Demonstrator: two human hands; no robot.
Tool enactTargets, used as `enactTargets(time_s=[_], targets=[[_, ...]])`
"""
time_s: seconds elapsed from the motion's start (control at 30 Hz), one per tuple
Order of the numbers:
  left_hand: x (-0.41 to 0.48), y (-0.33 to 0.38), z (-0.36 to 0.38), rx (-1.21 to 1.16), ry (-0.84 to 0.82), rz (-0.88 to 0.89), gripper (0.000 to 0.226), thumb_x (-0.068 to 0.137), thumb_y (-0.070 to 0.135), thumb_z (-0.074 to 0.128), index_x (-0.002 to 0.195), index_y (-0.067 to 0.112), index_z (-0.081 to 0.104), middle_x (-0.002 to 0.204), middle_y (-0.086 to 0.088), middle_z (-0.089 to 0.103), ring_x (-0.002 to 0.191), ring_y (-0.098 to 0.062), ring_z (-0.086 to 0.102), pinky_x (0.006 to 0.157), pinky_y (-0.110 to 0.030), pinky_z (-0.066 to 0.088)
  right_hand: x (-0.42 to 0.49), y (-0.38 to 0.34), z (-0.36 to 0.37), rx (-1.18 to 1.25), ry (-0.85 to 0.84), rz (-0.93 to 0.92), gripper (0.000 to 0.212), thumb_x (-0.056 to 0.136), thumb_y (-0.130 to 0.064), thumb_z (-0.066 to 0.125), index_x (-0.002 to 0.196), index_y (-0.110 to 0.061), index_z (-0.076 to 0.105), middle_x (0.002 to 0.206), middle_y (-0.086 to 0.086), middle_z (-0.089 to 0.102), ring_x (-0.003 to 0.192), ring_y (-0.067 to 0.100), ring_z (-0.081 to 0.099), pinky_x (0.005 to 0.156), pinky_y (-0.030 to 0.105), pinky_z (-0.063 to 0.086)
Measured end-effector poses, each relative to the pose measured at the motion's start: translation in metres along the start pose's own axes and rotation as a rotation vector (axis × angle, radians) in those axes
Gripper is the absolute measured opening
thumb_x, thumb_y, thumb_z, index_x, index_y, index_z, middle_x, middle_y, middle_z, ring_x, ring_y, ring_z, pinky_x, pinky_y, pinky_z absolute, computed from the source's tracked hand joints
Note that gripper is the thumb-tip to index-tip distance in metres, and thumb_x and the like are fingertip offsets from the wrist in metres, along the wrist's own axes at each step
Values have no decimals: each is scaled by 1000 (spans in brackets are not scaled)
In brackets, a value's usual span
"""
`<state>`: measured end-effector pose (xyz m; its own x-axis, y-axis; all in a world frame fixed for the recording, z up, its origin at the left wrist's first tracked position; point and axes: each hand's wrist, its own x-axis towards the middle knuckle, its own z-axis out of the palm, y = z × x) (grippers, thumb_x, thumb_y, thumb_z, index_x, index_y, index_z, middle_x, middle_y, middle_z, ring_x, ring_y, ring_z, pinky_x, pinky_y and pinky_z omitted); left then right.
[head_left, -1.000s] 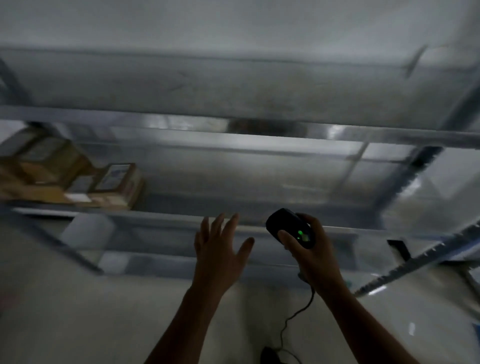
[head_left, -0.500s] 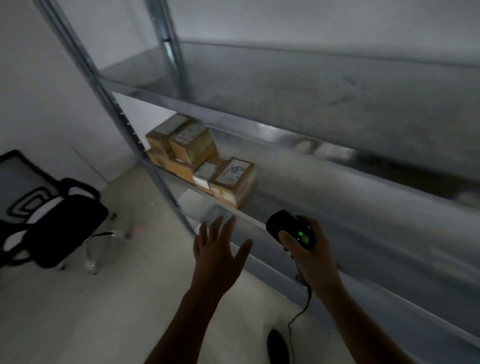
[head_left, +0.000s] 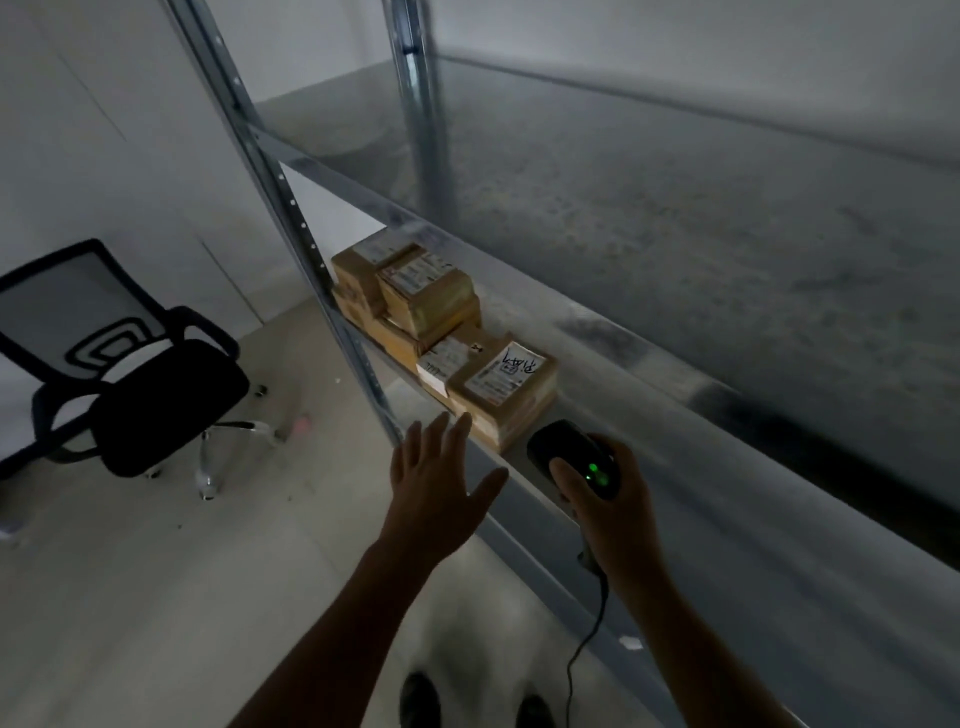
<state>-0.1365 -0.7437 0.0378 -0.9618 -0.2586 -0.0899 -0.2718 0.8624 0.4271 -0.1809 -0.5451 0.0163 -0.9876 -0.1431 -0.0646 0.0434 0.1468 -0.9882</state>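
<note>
Risk of knocking the front parcel (head_left: 503, 395) off the shelf (head_left: 675, 441) edge with spread left grip (head_left: 441, 493), right grip (head_left: 610, 519) clasping scanner (head_left: 569, 454).

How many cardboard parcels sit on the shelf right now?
5 visible, all on the middle shelf: the nearest parcel, a flat parcel behind it, then a base parcel carrying a left upper parcel and a right upper parcel. Others may be hidden.

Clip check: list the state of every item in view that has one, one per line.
Left hand: open, spread, holding nothing.
Right hand: gripping the scanner.
Scanner: green light lit, cable attached.
Parcels: closed, stacked on shelf, labels up.
Office chair: upright, unoccupied.
</note>
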Motion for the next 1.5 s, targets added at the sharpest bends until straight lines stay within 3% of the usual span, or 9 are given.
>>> enactTargets(time_s=[0.33,0.53,0.7,0.83,0.9,0.97,1.2,1.4,1.5], targets=[[119,-30,15,-9,-48,121,93,93,70,54,162,32,6,170,-7,13,157,-36,12,125,-61,19,33,1,21,-14,105,68,36,91,-20,75,119,-30,55,110,-2,67,96,13,70,68,16,57],[181,-45,29,94,-172,320,102,79,86,20,164,31,17,173,-9,9,158,-40,9,122,-63,27,50,5,48,-65,260,131,38,86,-32,75,116,-38,53,112,-8,65,98,15,70,68,20,57],[202,-59,48,165,-275,411,84,96,75,30,165,32,11,174,-7,-6,159,-36,-12,127,-55,6,64,12,81,-71,422,179,41,83,-34,76,116,-38,52,112,-8,64,98,13,70,72,22,60],[207,-56,51,161,-257,478,96,82,78,10,162,28,28,172,-12,13,158,-41,1,126,-58,13,66,16,91,-55,496,205,51,78,-45,75,123,-33,53,115,-5,64,99,17,71,78,33,63],[206,-53,53,161,-240,537,84,90,76,24,158,27,37,167,-11,25,156,-37,13,124,-56,21,61,17,93,-61,523,212,47,85,-35,76,125,-30,52,116,-6,62,100,15,70,76,28,62],[200,-48,55,149,-292,572,72,98,68,42,159,30,34,168,-6,21,156,-34,10,122,-54,24,51,20,92,-64,545,229,44,89,-28,75,126,-27,51,117,-5,61,97,15,70,71,21,59],[189,-41,78,-125,-399,562,59,97,36,65,152,35,46,167,2,21,153,-28,25,121,-53,33,14,42,69,-64,627,322,41,89,-32,76,121,-27,52,111,0,65,93,20,71,61,17,55],[185,-47,63,-507,-493,261,100,84,29,85,161,30,21,164,-5,25,149,-24,28,110,-40,40,17,63,65,-15,578,349,42,89,-33,76,123,-26,52,111,1,66,91,18,70,61,15,54],[189,-59,67,-688,-705,162,70,81,24,85,134,44,44,135,12,57,135,-16,53,94,-22,52,27,72,71,7,559,367,42,90,-35,76,123,-27,52,111,2,66,91,18,70,62,18,55]])
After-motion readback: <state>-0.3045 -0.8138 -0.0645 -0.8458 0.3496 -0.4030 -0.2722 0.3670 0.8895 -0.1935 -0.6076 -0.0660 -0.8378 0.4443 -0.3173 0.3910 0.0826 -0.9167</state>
